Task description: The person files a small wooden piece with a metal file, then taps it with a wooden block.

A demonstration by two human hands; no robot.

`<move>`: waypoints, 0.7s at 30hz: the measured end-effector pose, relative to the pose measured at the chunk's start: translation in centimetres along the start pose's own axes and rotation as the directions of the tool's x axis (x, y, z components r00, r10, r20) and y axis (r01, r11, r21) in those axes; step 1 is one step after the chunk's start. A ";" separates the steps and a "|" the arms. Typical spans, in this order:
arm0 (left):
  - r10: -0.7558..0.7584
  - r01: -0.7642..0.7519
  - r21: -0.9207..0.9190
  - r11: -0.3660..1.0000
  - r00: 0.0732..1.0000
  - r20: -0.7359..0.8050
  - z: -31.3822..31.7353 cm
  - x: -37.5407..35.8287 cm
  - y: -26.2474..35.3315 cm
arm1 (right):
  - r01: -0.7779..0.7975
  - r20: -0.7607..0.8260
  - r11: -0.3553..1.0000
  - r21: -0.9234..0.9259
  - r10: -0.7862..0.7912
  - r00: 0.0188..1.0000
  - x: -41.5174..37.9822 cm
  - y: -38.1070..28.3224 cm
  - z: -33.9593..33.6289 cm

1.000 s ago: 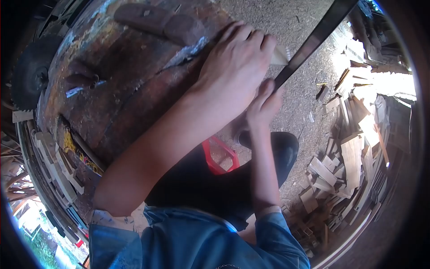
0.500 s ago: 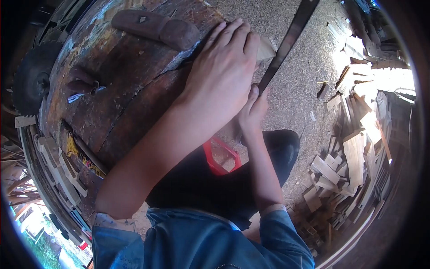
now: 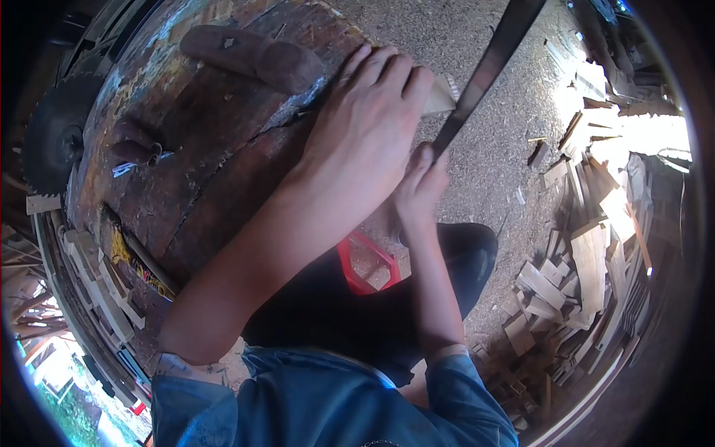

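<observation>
At the edge of a worn wooden bench (image 3: 216, 127), my left hand (image 3: 376, 100) presses down with its fingers curled over a pale wood piece (image 3: 438, 98). Part of that piece sticks out past my knuckles, and the rest is hidden under the hand. My right hand (image 3: 422, 190) is closed round the lower end of a long, flat metal blade (image 3: 488, 74), thumb along it. The blade slants up and away to the right, overlapping the tip of the wood piece in this view. Its grip is hidden in my fist.
A dark wooden block-like tool (image 3: 253, 58) lies on the bench, with a small brown object (image 3: 135, 143) nearer. A toothed circular saw blade (image 3: 63, 134) stands at the left. Wood offcuts (image 3: 588, 268) pile up at the right. Below is a red plastic frame (image 3: 365, 264).
The blade and my right hand have shifted slightly relative to the wood piece. More of the pale wood shows beside my left hand, and the view has moved a little.
</observation>
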State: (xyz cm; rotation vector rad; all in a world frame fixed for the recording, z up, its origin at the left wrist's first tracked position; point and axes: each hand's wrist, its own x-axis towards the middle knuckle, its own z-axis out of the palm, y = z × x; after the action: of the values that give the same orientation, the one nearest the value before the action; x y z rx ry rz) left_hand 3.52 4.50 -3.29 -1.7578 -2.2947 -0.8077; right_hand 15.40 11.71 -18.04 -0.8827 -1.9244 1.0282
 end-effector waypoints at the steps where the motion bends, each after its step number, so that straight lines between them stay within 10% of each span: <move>1: -0.007 0.007 0.015 1.000 1.000 0.004 0.2 0.0 0.0 | -0.036 0.016 0.999 0.019 0.036 0.999 0.9 -2.0 -0.7; 21: 0.006 -0.006 -0.017 1.000 0.999 0.035 -0.5 0.5 0.5 | -0.052 0.064 0.999 -0.011 0.052 0.997 -0.1 1.4 -0.2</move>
State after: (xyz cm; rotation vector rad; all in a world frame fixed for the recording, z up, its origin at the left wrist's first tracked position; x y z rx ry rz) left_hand 3.70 4.75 -2.53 -1.7987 -2.3100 -0.8043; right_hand 15.93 12.28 -19.26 -0.9196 -1.9695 1.0911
